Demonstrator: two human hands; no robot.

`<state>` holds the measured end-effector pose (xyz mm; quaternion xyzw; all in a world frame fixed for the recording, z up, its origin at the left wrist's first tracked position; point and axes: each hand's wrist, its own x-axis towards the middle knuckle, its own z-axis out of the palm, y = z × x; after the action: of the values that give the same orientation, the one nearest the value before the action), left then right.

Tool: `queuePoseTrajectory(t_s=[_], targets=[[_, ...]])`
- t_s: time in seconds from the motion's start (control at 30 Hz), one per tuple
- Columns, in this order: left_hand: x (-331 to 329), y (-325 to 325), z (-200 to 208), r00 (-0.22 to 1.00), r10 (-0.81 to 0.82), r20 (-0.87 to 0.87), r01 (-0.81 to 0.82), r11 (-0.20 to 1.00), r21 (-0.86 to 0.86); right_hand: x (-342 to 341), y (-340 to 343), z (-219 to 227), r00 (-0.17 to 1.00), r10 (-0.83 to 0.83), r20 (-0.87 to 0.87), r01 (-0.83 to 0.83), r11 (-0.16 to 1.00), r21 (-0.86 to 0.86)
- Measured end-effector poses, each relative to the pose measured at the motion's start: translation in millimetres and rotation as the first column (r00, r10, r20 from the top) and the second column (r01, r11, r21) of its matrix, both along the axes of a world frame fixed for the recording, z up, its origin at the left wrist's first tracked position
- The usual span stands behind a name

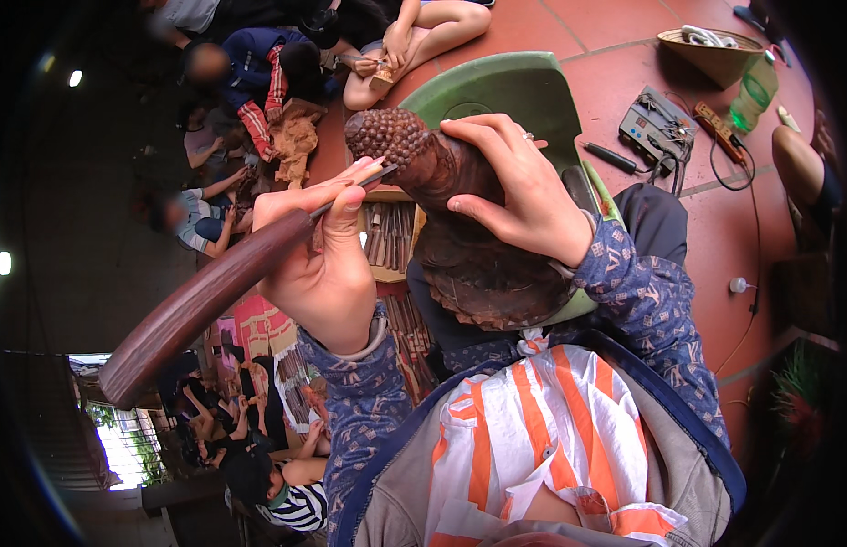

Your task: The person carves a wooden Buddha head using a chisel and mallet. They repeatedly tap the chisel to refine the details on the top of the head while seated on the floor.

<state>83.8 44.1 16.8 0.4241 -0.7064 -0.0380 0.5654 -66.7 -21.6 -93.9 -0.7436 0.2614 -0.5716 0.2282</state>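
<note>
A dark brown carved wooden statue with a knobbly, curl-covered head leans across my lap, its wide scalloped base toward me. My right hand is spread over its upper part, fingers and thumb wrapped round it from the right. In my left hand is a carving knife with a long, thick, reddish-brown wooden handle and a thin metal shank. Its tip is up against the left side of the statue's head, by the curls. My left fingertips lie beside the tip, close to the head.
Behind the statue is a green plastic chair. A wooden box of carving tools lies to its left, with more tools nearer. A grey electric box, power strip and cords lie right. Other people sit carving at the left and far side.
</note>
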Motion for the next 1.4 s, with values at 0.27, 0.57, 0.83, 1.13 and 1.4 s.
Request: queuePoseTrajectory(t_s=[0.27,0.57,0.83,1.13,1.4], targets=[[21,-9,-22,0.974,-0.184,-0.136,0.142,0.952,-0.270,-2,1,2,1.000,0.028,-0.007,-0.028,0.999,0.038],[10,-3,-27,0.988,-0.100,-0.118,0.088,0.990,-0.106,-2,0,5,0.999,0.026,-0.037,-0.026,1.000,0.005],[6,3,-14,0.998,-0.032,0.053,0.033,0.999,-0.011,0,0,5,0.998,0.045,-0.047,-0.044,0.999,0.007],[19,14,-22,0.895,-0.272,-0.353,0.287,0.958,-0.012,-4,2,11,0.989,0.089,-0.122,-0.084,0.996,0.041],[16,34,-60,0.824,-0.564,-0.053,0.494,0.670,0.554,-57,60,45,0.866,0.481,0.136,-0.499,0.842,0.204]])
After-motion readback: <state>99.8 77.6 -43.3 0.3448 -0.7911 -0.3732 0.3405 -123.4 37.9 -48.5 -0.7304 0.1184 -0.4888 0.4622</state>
